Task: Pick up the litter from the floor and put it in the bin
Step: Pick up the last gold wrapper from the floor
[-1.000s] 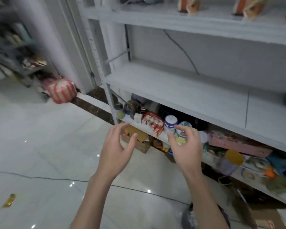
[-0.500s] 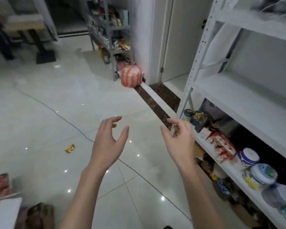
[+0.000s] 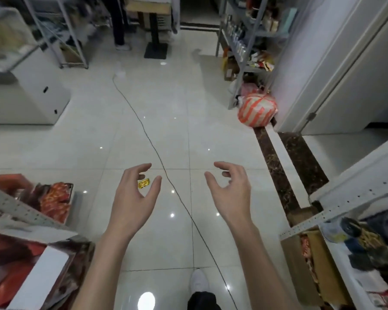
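A small gold wrapper (image 3: 144,183) lies on the glossy white floor tiles, seen between the thumb and fingers of my left hand (image 3: 134,198). That hand hovers above it in the air with loosely curled fingers and holds nothing. My right hand (image 3: 231,193) is raised beside it at the same height, fingers also loosely curled and empty. No bin is plainly in view.
A thin black cable (image 3: 143,128) runs along the floor between my hands. A red-and-white striped bag (image 3: 257,111) sits by the door frame. White shelving (image 3: 336,211) with goods stands at right, red boxes (image 3: 54,200) at left. My white shoe (image 3: 198,280) is below.
The view has swung left from the shelves to the open floor. The gold wrapper now appears between my left hand's fingers instead of far left. Both hands stay raised and empty.
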Demonstrator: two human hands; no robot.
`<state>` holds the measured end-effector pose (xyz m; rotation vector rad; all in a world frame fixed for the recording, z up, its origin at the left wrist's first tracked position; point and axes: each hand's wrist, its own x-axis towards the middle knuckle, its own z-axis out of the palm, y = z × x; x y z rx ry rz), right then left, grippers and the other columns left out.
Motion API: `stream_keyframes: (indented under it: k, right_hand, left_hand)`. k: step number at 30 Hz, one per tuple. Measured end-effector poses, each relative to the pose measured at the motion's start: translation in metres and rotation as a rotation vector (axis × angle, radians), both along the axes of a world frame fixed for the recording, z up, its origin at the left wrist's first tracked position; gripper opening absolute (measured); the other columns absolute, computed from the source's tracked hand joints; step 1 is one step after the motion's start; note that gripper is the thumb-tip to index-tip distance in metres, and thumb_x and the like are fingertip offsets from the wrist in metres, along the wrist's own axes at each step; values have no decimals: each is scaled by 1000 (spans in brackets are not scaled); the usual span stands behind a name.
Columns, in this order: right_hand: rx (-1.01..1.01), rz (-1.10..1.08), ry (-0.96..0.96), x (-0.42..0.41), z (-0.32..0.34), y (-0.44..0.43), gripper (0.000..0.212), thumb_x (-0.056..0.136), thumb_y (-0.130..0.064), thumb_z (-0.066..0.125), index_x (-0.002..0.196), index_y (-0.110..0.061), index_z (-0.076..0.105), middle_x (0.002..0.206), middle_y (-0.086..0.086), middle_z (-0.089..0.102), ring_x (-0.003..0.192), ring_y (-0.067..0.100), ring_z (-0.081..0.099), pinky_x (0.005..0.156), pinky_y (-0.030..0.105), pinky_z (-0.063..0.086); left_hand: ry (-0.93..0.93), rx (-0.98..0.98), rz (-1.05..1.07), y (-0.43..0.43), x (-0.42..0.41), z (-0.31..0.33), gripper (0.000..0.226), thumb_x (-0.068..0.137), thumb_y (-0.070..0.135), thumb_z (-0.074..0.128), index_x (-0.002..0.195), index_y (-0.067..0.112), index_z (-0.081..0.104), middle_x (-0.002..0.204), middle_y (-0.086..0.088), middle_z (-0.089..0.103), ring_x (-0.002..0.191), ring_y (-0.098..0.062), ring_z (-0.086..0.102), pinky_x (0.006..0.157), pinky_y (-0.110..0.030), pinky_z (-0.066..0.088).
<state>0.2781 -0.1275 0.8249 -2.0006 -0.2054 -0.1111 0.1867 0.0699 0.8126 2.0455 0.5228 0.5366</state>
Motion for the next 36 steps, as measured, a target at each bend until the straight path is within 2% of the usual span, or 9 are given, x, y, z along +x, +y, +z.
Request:
stream_keyframes:
  k: [3,7,12,15,19,23,29,36]
  right_hand:
    - [-2,68,16,54,-6,42,27,85,-34,75,110,-35,65,111,-22,54,107,4,55,89,22,44]
    - [-23,172,35,110,-20,100,28,84,-33,75,110,-36,64,112,-21,54,106,4,56,82,7,36]
    - [-35,259,84,154,-46,173,28,84,-31,76,108,-39,64,110,-24,54,105,2,55,83,13,39]
    - [-64,290,94,180,-65,222,30,84,-31,76,110,-38,63,111,-24,54,104,2,55,84,14,39]
    - [-79,293,139,216,-96,288,31,84,-32,75,110,-39,62,113,-24,55,106,-1,55,82,3,36]
    - [-108,298,174,253,-134,341,32,84,-31,76,112,-38,62,114,-25,55,106,-2,56,82,1,36]
    - [-150,307,205,306,-222,399,31,84,-27,76,113,-33,64,114,-21,56,105,3,57,86,10,40]
    - [-185,330,264,368,-401,444,30,84,-30,75,110,-38,63,114,-21,57,106,0,57,84,1,36]
  left_hand:
    - [26,-18,84,29,33,-4,35,91,45,61,124,39,54,122,23,52,111,7,51,81,-25,44]
    - [47,-30,189,72,67,-14,37,91,48,60,125,39,53,124,23,52,111,11,49,79,-19,42]
    - [114,-65,282,135,96,-43,38,92,46,61,128,37,53,125,22,53,112,11,49,75,-12,39]
    - [136,-93,329,184,126,-68,38,92,43,62,128,35,54,125,20,53,110,11,49,79,-17,41]
    - [183,-129,366,247,175,-102,40,91,46,61,128,34,53,123,21,51,111,12,48,80,-21,45]
    - [228,-158,358,296,216,-143,42,91,48,59,130,34,53,120,23,48,111,11,47,84,-28,49]
    - [305,-165,362,351,270,-231,43,91,47,59,131,33,52,121,21,48,110,3,51,86,-27,47]
    - [402,-121,317,391,334,-408,42,92,47,58,131,35,50,121,24,46,109,5,49,85,-24,46]
